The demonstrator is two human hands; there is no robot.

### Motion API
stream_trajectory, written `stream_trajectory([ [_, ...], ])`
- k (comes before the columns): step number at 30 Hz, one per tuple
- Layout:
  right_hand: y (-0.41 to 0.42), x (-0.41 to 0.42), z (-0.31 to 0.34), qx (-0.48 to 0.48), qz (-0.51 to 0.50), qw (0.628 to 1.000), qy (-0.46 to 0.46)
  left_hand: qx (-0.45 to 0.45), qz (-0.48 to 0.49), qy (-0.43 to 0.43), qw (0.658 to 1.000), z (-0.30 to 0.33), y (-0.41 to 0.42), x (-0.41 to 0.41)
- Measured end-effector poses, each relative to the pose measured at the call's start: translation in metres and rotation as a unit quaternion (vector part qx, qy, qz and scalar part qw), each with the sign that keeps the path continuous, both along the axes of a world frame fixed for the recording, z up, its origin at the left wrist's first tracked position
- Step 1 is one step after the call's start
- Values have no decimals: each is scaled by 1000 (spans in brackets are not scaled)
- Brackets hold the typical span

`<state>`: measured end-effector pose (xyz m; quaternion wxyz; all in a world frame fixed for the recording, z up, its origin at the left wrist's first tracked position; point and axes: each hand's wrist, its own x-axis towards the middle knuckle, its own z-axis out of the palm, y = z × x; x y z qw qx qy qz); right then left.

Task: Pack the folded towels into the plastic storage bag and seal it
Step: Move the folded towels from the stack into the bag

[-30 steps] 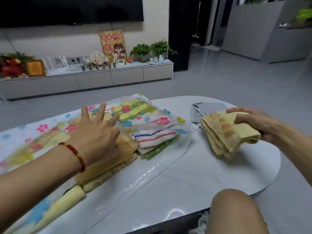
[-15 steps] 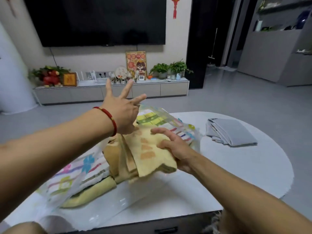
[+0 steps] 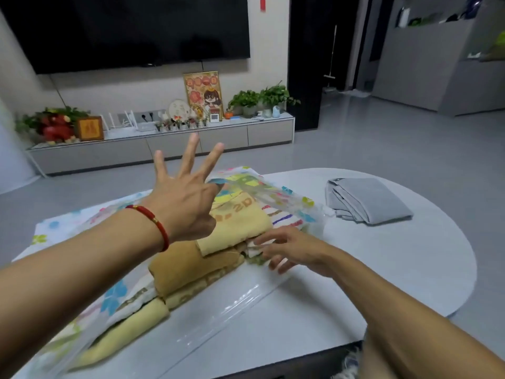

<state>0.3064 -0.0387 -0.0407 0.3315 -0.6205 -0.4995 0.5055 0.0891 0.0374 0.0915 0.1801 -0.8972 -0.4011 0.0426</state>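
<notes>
White table (image 3: 382, 269) – bare nr right edge; left hand (image 3: 185, 203) splayed, lifting bag (image 3: 273, 192) flap, right hand (image 3: 289, 248) loose at towels (image 3: 240, 225).

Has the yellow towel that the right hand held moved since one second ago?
Yes. The yellow towel went left, from beside the grey towels into the bag.

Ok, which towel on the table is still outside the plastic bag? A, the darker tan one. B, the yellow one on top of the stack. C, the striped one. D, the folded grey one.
D: the folded grey towel lies by itself on the bare table, to the right of the plastic bag, while the yellow, striped and tan towels sit under the bag's film.
</notes>
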Motion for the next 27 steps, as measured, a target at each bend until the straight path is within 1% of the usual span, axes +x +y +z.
stream_trajectory([
  [2, -20, 40, 0, -20, -11, 999, -28, -59, 13, -66, 996, -10, 3, 8],
  [4, -37, 80, -6, -20, -90, 992, -86, -104, 28, -126, 986, -17, 4, 14],
  [5, -42, 100, -13, -10, -147, 981, -126, -111, 27, -140, 984, -20, 5, 16],
  [7, -43, 143, -33, 26, -267, 937, -223, -99, 11, -147, 984, -26, 8, 21],
  [9, -35, 184, -51, 48, -336, 886, -315, -92, 0, -152, 984, -30, 10, 26],
  [11, -21, 214, -62, 59, -335, 853, -395, -90, -3, -158, 983, -33, 11, 32],
  [13, -5, 232, -67, 43, -304, 833, -460, -84, -3, -160, 983, -36, 12, 39],
  [14, 4, 238, -69, 25, -292, 828, -479, -79, -5, -161, 984, -38, 13, 42],
  [17, 29, 252, -75, -34, -265, 820, -507, -64, -11, -164, 984, -45, 17, 46],
  [19, 40, 257, -80, -52, -276, 808, -517, -58, -14, -170, 984, -50, 21, 46],
  [22, 49, 254, -77, -35, -301, 788, -535, -57, -12, -166, 984, -54, 26, 49],
  [27, 32, 243, -77, -14, -293, 794, -533, -74, 6, -176, 981, -57, 26, 52],
])
